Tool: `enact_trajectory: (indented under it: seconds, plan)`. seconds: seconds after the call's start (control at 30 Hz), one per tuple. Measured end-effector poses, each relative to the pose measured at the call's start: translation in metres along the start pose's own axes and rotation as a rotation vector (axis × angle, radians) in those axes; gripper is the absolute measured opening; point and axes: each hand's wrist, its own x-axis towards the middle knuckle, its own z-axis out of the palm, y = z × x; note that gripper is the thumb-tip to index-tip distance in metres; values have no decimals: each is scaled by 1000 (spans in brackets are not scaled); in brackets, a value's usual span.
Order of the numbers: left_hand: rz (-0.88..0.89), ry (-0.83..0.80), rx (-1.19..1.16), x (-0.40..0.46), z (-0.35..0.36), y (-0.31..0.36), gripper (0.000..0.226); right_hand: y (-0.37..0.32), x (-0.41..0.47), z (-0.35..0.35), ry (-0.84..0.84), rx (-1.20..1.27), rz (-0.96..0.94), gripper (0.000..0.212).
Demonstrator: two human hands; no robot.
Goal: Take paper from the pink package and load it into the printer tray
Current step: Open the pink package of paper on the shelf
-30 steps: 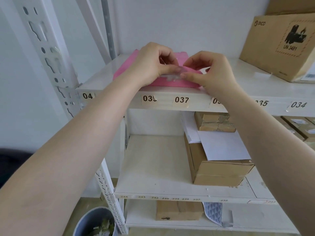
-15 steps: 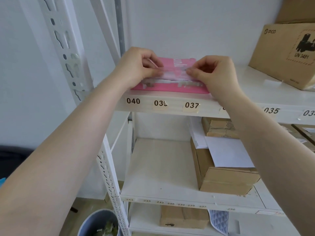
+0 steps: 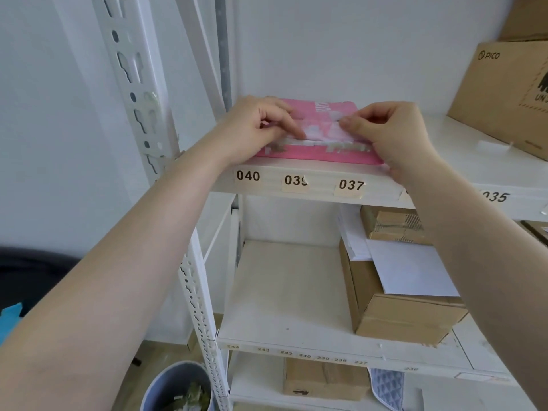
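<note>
The pink package (image 3: 314,154) lies flat on the top white shelf (image 3: 311,180), above the labels 040, 039 and 037. My left hand (image 3: 255,127) pinches its folded wrapper flap from the left side. From the right, my right hand (image 3: 388,132) pinches the same flap, fingertips close to those of the left. White torn tape strips show along the package's front edge. Paper inside the package is hidden, and no printer is in view.
A large Pico cardboard box (image 3: 504,96) stands on the same shelf at right. The shelf below holds cardboard boxes (image 3: 400,315) with loose white sheets (image 3: 412,271) on top. A white upright post (image 3: 142,108) is at left, a waste bin (image 3: 178,387) on the floor.
The view has shifted so the shelf sits lower and further right. Both hands have stayed on the package flap, with the fingertips working along it and more of the pink top now showing.
</note>
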Motion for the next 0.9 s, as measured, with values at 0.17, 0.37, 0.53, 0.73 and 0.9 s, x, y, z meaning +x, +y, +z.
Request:
enact_trajectory:
  seconds: [0.17,0.37,0.53,0.73,0.9]
  plan:
    - [31,-14,158,4,6,-1,12,2,0,3,-50,-40,-1,23]
    - [39,-50,109,4,4,-1,13,2,2,1,-91,-143,-26,41]
    - [-8,-163,126,3,3,1,9,0,1,-1,-199,-276,-35,45]
    - [43,-68,112,11,8,9,12,1,-2,-1,-273,-350,-69,56]
    - [104,-76,220,21,21,20,25,4,-3,0,-273,-332,-99,55]
